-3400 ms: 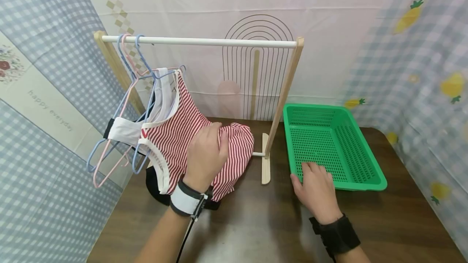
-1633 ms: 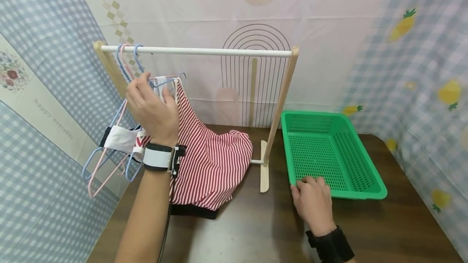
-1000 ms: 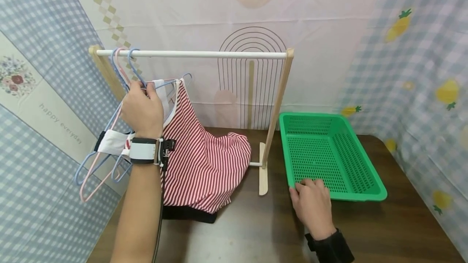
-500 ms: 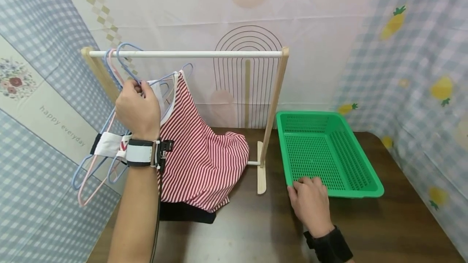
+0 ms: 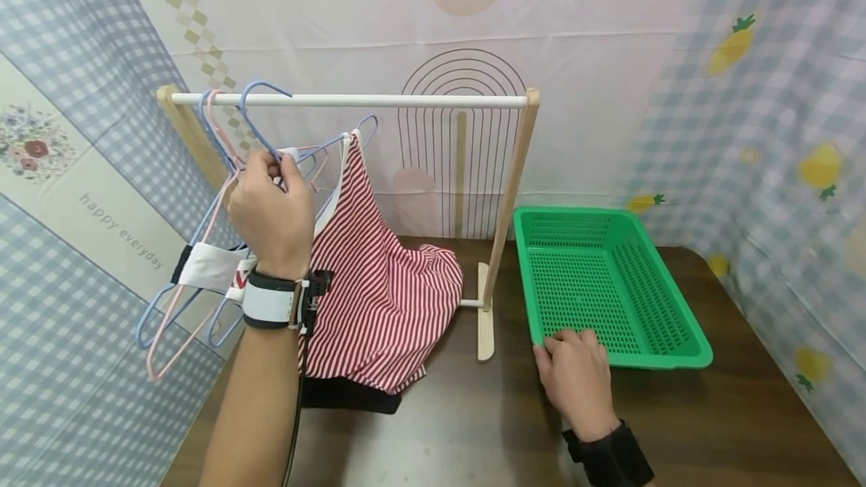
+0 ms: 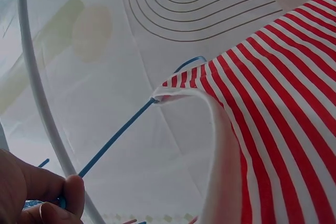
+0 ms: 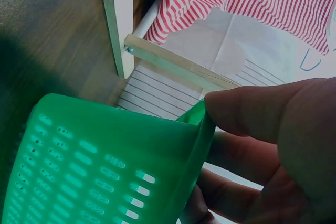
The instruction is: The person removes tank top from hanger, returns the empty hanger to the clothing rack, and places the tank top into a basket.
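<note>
My left hand point(image 5: 271, 213) pinches a blue clothes hanger point(image 5: 255, 128) just below its hook. The hook stands up at the white rail point(image 5: 406, 101), near its left end. A red-and-white striped sleeveless top point(image 5: 379, 291) hangs on this hanger and spreads down onto the table. In the left wrist view, thumb and fingertip meet on the hanger point(image 6: 115, 139), and its arm runs into the top's white-edged strap. My right hand point(image 5: 575, 378) grips the near left corner of a green plastic basket point(image 5: 663, 361). In the right wrist view, my thumb lies on the basket's rim point(image 7: 202, 135).
A pink hanger point(image 5: 219, 130) and another blue one hang at the rail's left end with a white garment point(image 5: 208, 267). Black cloth point(image 5: 352, 395) shows below the striped top. The rack's right wooden post point(image 5: 509, 201) stands between the top and the basket.
My left hand has gone from the striped top up to the blue hanger's neck. The hanger's hook has risen and shifted right, apart from the other hooks. My right hand stays at the basket.
</note>
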{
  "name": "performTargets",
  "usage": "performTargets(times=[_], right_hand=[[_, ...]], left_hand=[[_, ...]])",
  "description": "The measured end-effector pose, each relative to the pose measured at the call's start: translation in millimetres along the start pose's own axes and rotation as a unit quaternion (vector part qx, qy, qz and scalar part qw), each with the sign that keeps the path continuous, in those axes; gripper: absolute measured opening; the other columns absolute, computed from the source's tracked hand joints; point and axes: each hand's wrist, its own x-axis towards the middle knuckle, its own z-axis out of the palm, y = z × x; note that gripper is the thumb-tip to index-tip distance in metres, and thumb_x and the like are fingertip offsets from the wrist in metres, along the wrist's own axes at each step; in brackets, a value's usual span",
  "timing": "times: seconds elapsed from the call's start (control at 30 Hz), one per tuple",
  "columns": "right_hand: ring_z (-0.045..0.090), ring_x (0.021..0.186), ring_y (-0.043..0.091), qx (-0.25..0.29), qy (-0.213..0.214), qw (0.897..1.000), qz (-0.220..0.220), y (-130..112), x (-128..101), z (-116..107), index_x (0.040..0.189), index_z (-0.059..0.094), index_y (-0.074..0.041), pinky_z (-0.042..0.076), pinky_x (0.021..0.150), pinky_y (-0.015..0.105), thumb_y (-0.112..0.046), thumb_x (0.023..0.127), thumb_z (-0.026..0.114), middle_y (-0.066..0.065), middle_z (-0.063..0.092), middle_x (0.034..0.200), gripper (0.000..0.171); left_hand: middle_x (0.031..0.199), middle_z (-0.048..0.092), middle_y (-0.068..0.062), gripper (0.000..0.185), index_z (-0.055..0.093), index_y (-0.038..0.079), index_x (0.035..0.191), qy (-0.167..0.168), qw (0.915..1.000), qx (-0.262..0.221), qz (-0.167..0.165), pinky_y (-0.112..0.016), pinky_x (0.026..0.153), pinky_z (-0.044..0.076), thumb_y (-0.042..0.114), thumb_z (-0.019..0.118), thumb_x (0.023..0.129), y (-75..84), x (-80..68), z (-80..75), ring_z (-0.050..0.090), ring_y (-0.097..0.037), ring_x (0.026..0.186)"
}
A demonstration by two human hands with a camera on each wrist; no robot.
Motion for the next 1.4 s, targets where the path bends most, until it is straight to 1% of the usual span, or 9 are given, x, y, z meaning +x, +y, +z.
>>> performTargets(times=[0.1,0.27,0.4,0.53,0.7,0.8,1.0,1.2,1.4], right_hand=[[0.056,0.094,0.038,0.0,-0.002,1.0,0.002,0.3,0.4,0.7,0.099,0.082,-0.001,0.042,0.075,0.045,-0.019,0.093,0.077,0.018,0.076,0.103,0.02],[0.056,0.094,0.038,0.004,-0.006,1.0,0.004,0.5,1.1,0.5,0.1,0.082,-0.001,0.041,0.076,0.044,-0.019,0.093,0.076,0.018,0.075,0.104,0.02],[0.056,0.092,0.037,0.005,-0.005,1.0,-0.002,0.4,0.8,-0.5,0.1,0.082,-0.001,0.042,0.074,0.044,-0.018,0.093,0.077,0.018,0.075,0.102,0.019],[0.056,0.092,0.037,0.006,-0.004,1.0,-0.004,0.3,0.0,-0.4,0.1,0.082,-0.002,0.042,0.074,0.044,-0.018,0.093,0.077,0.018,0.075,0.102,0.019],[0.056,0.092,0.038,0.003,-0.005,1.0,-0.001,0.4,-0.4,0.3,0.101,0.081,-0.001,0.041,0.074,0.044,-0.02,0.093,0.076,0.018,0.075,0.102,0.021],[0.056,0.092,0.038,0.007,-0.003,1.0,-0.001,0.8,-0.1,0.7,0.102,0.081,0.0,0.04,0.073,0.043,-0.02,0.093,0.076,0.019,0.076,0.103,0.022],[0.055,0.093,0.038,0.017,0.003,1.0,-0.005,1.3,2.0,0.2,0.105,0.081,0.0,0.039,0.075,0.043,-0.018,0.093,0.076,0.019,0.076,0.104,0.022],[0.055,0.095,0.039,0.019,-0.008,1.0,0.004,0.9,3.3,0.3,0.106,0.08,0.001,0.04,0.076,0.045,-0.019,0.094,0.076,0.02,0.076,0.106,0.024],[0.055,0.095,0.039,0.017,-0.014,1.0,0.008,1.5,3.0,1.4,0.108,0.08,0.001,0.039,0.076,0.044,-0.019,0.095,0.075,0.02,0.076,0.107,0.025]], left_hand=[[0.091,0.076,-0.021,0.028,0.071,-0.003,0.099,0.004,0.9999,-0.001,0.016,-0.056,0.075,0.047,0.023,0.062,0.102,1.0,-1.2,-2.1,0.067,-0.042,0.08],[0.093,0.077,-0.021,0.03,0.071,-0.003,0.1,-0.001,0.9996,-0.008,0.027,-0.055,0.072,0.047,0.025,0.06,0.103,4.2,-5.6,-6.5,0.068,-0.041,0.077],[0.093,0.077,-0.021,0.03,0.072,-0.003,0.101,-0.008,0.9988,-0.026,0.042,-0.047,0.068,0.049,0.023,0.06,0.104,5.7,-13.3,-12.0,0.069,-0.037,0.072],[0.09,0.077,-0.021,0.028,0.072,-0.004,0.096,-0.01,0.9977,-0.047,0.049,-0.037,0.065,0.049,0.021,0.061,0.103,5.6,-22.4,-16.4,0.069,-0.034,0.069],[0.086,0.078,-0.018,0.026,0.071,-0.005,0.089,-0.01,0.9969,-0.058,0.052,-0.029,0.062,0.043,0.017,0.064,0.101,6.7,-35.7,-20.6,0.068,-0.033,0.064],[0.083,0.078,-0.017,0.026,0.072,-0.004,0.086,-0.011,0.9959,-0.066,0.061,-0.025,0.06,0.039,0.016,0.064,0.101,7.7,-43.6,-24.0,0.067,-0.032,0.062],[0.075,0.075,-0.017,0.027,0.073,-0.002,0.082,-0.012,0.9925,-0.09,0.082,-0.018,0.057,0.032,0.015,0.065,0.101,10.8,-56.7,-30.9,0.058,-0.026,0.055],[0.074,0.074,-0.016,0.026,0.073,-0.002,0.082,-0.015,0.9901,-0.096,0.101,-0.022,0.057,0.035,0.014,0.065,0.101,12.0,-69.5,-35.2,0.059,-0.023,0.057],[0.07,0.072,-0.014,0.024,0.072,0.0,0.08,-0.025,0.9856,-0.103,0.132,-0.026,0.054,0.034,0.012,0.066,0.099,11.0,-83.1,-40.7,0.053,-0.019,0.053]])
